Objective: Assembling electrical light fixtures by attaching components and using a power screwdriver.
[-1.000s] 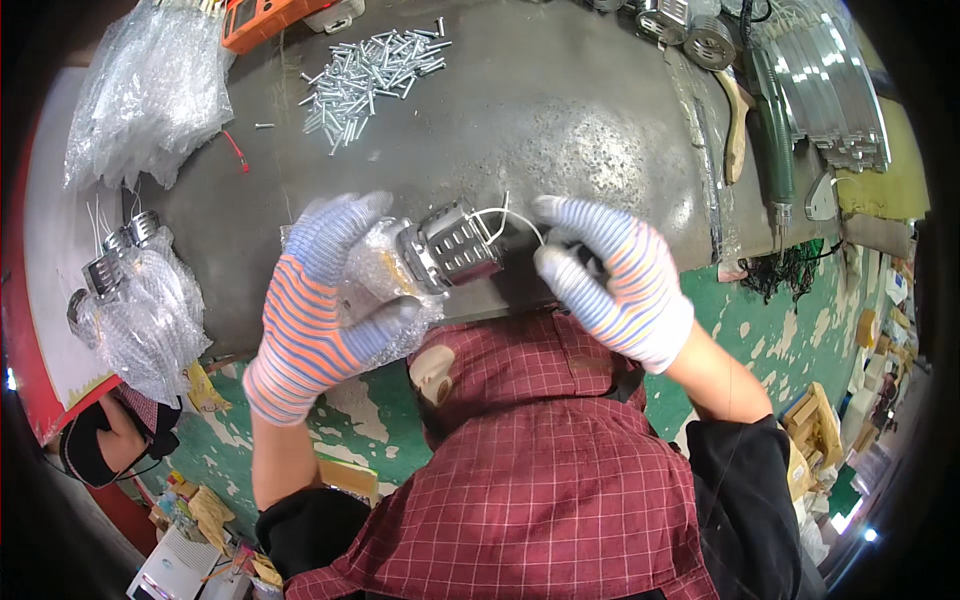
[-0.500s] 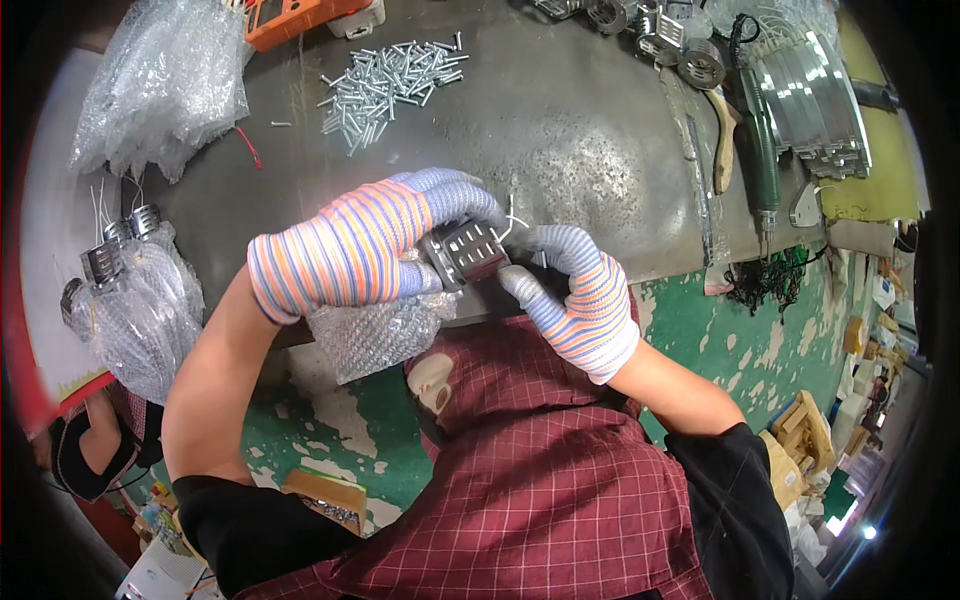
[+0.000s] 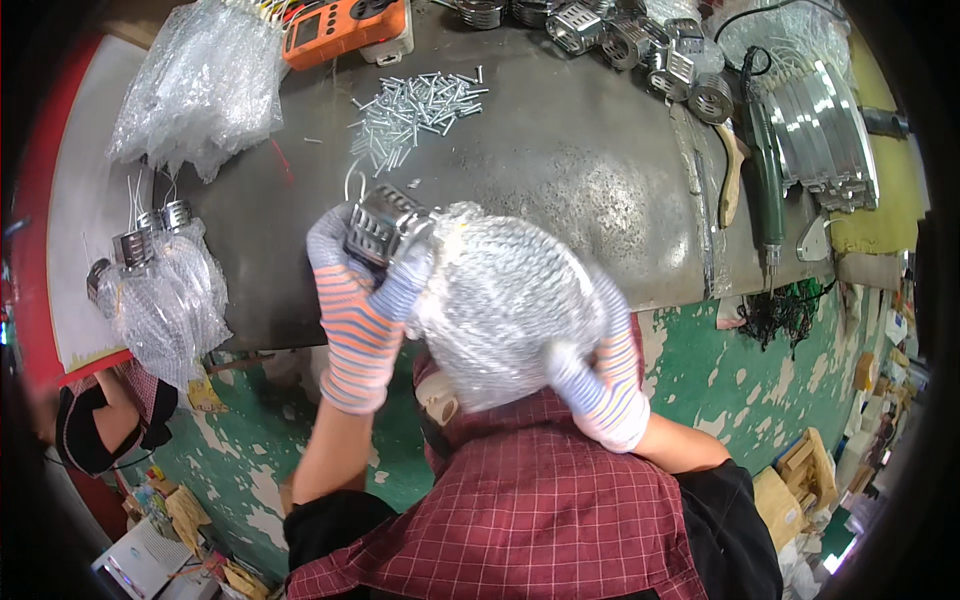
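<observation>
A slotted, shiny metal housing (image 3: pixel 385 225) with a white wire loop at its top sits in the gloved fingers of my left hand (image 3: pixel 352 330), which are closed round it. From the housing, a bulky bubble-wrap bundle (image 3: pixel 510 305) extends to the right, in front of my body; what it encloses is hidden. My right hand (image 3: pixel 610 390), also in a striped glove, grips the bundle's right side with thumb and fingers. Both hands are above the table's near edge, and the bundle is slightly blurred.
Loose screws (image 3: pixel 420 112) lie beyond my hands, near an orange meter (image 3: pixel 345 32). Bubble-wrapped units (image 3: pixel 165 310) rest at left, below a larger wrapped pile (image 3: pixel 205 90). More metal housings (image 3: pixel 670 75), a green power screwdriver (image 3: pixel 765 170) and metal strips (image 3: pixel 825 140) occupy the right.
The housing has moved left and turned, its wires now pointing up and left. The bubble-wrapped part has swung up to the right. My right hand has shifted from the housing's wire end to the wrap.
</observation>
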The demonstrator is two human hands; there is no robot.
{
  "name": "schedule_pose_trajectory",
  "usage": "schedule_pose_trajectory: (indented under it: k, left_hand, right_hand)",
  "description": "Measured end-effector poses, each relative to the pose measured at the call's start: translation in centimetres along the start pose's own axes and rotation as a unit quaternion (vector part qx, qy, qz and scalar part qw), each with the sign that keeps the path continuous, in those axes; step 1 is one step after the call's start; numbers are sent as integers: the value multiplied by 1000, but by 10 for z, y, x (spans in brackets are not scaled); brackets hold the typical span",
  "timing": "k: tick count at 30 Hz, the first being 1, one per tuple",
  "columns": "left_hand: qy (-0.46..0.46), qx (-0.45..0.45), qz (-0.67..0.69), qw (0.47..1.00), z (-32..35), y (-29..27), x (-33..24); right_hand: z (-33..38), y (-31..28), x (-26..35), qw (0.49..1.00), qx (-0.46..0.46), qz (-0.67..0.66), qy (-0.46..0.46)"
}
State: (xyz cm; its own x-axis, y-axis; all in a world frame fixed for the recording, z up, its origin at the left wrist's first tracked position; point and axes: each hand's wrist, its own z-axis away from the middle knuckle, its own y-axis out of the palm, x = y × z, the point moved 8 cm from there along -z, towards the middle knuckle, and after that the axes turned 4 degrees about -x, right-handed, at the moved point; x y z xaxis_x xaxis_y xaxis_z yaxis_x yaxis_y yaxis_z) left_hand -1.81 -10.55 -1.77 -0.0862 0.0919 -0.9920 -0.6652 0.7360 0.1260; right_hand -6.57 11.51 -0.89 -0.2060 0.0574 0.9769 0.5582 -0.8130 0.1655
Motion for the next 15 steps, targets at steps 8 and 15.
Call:
schedule_pose_trajectory:
  k: [8, 15]
  left_hand:
    - [-82, 17, -67, 994, 52, 9, 1]
    - [257, 152, -606, 737, 19, 35, -50]
  right_hand:
    - [-105, -66, 13, 998, 4, 59, 36]
    - [-119, -69, 18, 906, -9, 404, -127]
